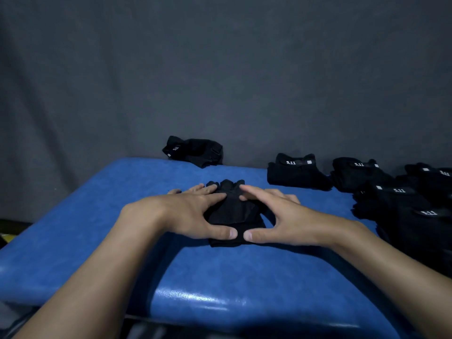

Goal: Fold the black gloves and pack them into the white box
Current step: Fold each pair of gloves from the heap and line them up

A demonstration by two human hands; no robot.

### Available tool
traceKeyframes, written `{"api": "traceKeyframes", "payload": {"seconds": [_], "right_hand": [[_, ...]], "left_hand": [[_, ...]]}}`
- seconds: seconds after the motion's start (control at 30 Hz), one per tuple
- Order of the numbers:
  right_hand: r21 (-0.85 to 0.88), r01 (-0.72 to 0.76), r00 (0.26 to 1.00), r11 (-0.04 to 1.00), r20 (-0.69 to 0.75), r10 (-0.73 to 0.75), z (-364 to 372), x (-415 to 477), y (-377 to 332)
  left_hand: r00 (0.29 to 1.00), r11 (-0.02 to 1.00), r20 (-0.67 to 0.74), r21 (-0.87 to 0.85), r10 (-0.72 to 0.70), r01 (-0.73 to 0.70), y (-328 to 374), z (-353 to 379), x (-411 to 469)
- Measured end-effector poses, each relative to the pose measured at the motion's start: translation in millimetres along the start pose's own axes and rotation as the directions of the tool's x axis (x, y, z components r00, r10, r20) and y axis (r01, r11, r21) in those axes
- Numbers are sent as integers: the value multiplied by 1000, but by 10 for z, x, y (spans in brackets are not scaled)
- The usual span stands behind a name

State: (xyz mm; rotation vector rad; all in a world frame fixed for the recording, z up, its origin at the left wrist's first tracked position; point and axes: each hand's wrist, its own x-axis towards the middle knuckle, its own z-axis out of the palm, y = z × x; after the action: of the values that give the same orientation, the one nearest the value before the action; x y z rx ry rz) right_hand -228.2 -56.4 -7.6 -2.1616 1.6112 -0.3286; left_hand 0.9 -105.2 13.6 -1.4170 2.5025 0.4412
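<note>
Partly under left hand [193, 216] and right hand [281, 216], black glove [232, 211], pressed flat

Bare blue table [85, 216] leftward; glove stacks [391, 192] crowding right.

Reaches forward with both bare forearms, converging toward the middle. Lays left hand [193, 214] and right hand [283, 216] palm down, fingers straight and slightly spread, index fingers angled inward, thumbs stretched toward each other, tips almost touching.
</note>
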Motion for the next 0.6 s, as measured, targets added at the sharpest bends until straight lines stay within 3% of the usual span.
{"api": "traceKeyframes", "payload": {"seconds": [0.2, 0.27, 0.33, 0.4, 0.5, 0.6], "right_hand": [[31, 15, 999, 999, -31, -14, 19, -17, -53], [36, 1, 1000, 999, -28, 0, -22, -7, -80], [44, 34, 996, 998, -80, -31, -99, 49, -127], [40, 73, 987, 997, -149, -67, -168, 161, -181], [-15, 93, 979, 996, -183, -94, -191, 418, -250], [-62, 96, 978, 993, -181, -106, -145, 715, -338]], "left_hand": [[1000, 1000, 14, 15, 16, -16, -23, -46, -48], [998, 996, -27, -70, 55, -57, -44, -60, -64], [985, 957, -143, -259, 96, -131, -87, -79, -46], [936, 919, -348, -351, 52, -181, -170, -112, 20], [819, 913, -566, -375, -90, -159, -392, -163, 211], [742, 952, -649, -303, -169, -48, -597, -185, 426]]}}
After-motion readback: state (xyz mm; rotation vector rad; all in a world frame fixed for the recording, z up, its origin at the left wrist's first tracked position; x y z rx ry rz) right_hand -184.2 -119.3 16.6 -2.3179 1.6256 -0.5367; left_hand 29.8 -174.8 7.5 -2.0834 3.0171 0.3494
